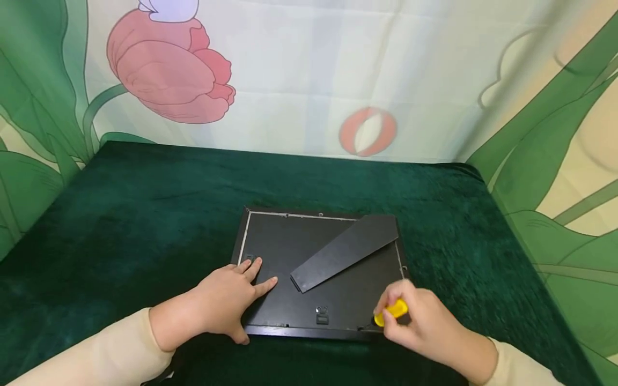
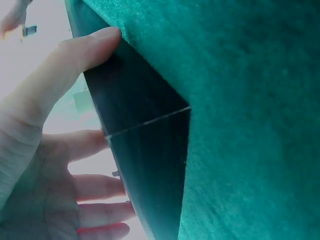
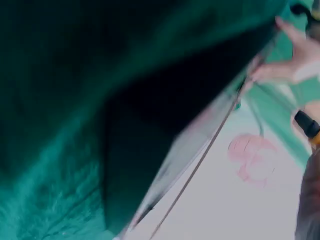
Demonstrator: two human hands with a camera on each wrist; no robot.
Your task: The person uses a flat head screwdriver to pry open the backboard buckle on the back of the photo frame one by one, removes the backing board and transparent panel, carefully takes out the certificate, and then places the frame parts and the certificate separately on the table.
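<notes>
A black picture frame (image 1: 280, 246) lies back side up on the cloth, its long easel leg (image 1: 347, 252) slanting across the backing. My left hand (image 1: 227, 300) rests on its near left corner, fingers spread over the backing. In the left wrist view the thumb (image 2: 95, 47) lies against the frame's side edge (image 2: 145, 130). My right hand (image 1: 420, 316) grips a screwdriver by its yellow handle (image 1: 392, 312) over the near right corner. Its dark shaft (image 1: 368, 325) points left along the near edge. In the right wrist view the screwdriver's black collar (image 3: 305, 121) shows at the right.
Dark green plush cloth (image 1: 169, 209) covers the table around the frame. A metal hanger (image 1: 322, 315) sits on the backing near the front edge, and small metal tabs (image 1: 321, 215) line the rim. A printed curtain (image 1: 299, 80) hangs behind the table.
</notes>
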